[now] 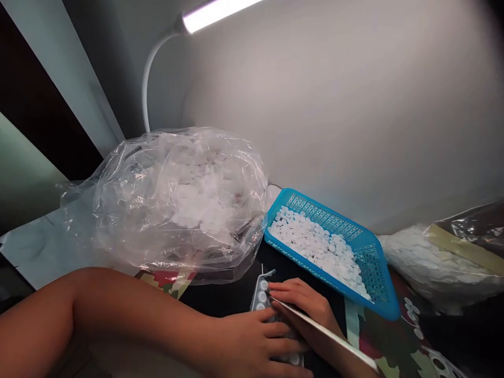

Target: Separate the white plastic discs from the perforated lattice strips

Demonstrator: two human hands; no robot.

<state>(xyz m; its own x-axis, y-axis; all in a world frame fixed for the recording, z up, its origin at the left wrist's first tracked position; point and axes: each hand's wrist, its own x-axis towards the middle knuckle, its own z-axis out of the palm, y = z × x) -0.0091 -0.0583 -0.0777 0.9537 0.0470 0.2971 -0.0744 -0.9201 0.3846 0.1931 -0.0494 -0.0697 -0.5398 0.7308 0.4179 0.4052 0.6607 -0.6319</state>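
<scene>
Under my hands lies a narrow clear plastic tray (258,296) with round white pieces seated in its cups, a cord-like end sticking out at its far edge. My left hand (262,341) rests palm down across the tray, fingers spread and covering much of it. On the tray's right side, my right hand (307,302) is closed around a thin white board (326,332) seen nearly edge-on, its fingertips near the far cups. The board slants down to the right in front of my right forearm, and my right thumb is hidden.
A blue plastic basket (331,212) of small white discs (315,239) stands just beyond my right hand. Behind my left arm sits a large clear bag (129,210) of white pieces. Another filled bag (425,257) lies at right, near loose discs (411,310). A lit lamp (220,11) hangs above.
</scene>
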